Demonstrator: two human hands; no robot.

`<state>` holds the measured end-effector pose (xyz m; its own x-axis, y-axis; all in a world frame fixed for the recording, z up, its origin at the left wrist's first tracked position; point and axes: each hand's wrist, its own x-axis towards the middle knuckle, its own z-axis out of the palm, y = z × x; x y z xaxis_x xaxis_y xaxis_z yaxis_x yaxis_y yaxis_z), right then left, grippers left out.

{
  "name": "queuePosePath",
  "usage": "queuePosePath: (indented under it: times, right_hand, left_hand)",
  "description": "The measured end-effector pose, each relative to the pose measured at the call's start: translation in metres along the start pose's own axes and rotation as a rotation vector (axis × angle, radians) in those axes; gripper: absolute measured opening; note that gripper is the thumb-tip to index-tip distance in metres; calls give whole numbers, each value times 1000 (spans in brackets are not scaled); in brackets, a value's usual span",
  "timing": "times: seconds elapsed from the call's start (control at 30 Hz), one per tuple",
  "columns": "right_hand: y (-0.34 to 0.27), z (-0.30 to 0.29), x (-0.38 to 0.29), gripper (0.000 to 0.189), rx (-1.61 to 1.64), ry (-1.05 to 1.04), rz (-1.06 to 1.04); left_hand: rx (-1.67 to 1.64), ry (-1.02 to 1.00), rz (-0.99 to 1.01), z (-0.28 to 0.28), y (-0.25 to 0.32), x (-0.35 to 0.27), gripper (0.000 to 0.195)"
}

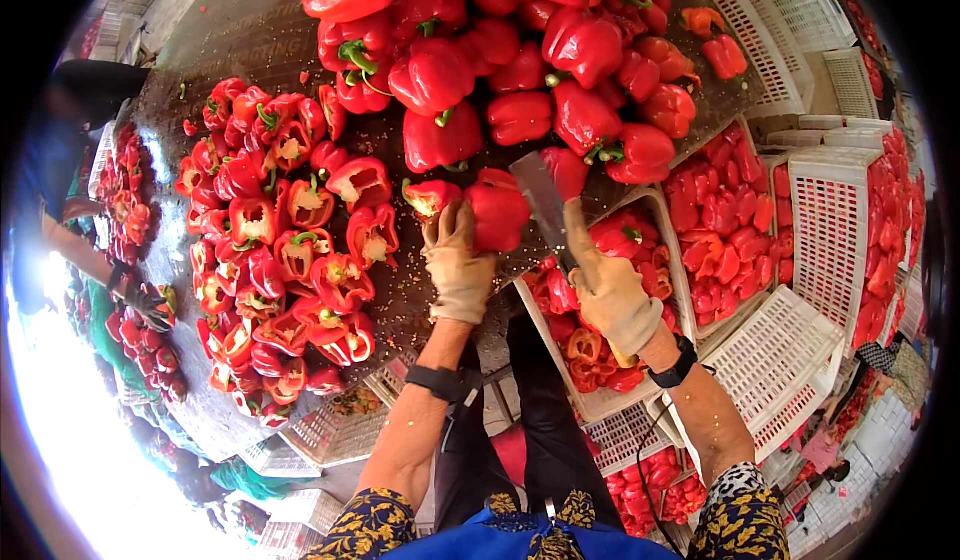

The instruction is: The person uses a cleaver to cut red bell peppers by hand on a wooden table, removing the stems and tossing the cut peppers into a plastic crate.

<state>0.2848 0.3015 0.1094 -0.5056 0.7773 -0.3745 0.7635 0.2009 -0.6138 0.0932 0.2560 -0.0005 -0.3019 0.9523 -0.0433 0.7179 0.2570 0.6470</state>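
My left hand (457,263), in a tan work glove, presses on a red bell pepper (499,211) lying on the dark table. Against its fingers on the other side is a cut pepper piece (433,196) with a green stem. A knife (541,194) with a broad grey blade is in my right hand (611,293), gloved too, forefinger along the back of the blade. The blade stands just right of the pepper; whether it touches is unclear. Beyond both hands rises a heap of whole red peppers (431,72). Left of my left hand lies a pile of halved peppers (259,218), several showing seeds.
A white plastic crate (679,260) of cut peppers stands below the table edge, under my right hand. More pepper-filled crates (761,290) and a slatted white crate (832,222) crowd the right. At far left, a co-worker's gloved hand (146,305) is near other peppers (146,350).
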Motion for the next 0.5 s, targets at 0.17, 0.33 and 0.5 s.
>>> queuePosePath:
  times: [0.17,0.33,0.5]
  right_hand:
    - [-1,6,23,82,-234,-150,-220]
    - [-7,-4,24,91,-496,-284,-217]
    - [-10,3,29,93,-274,-280,-239]
  left_hand:
    - [-556,92,-120,-3,-64,-14,74]
    - [-727,19,-328,-11,-40,-17,68]
    - [-240,-11,-242,5,-22,-24,100]
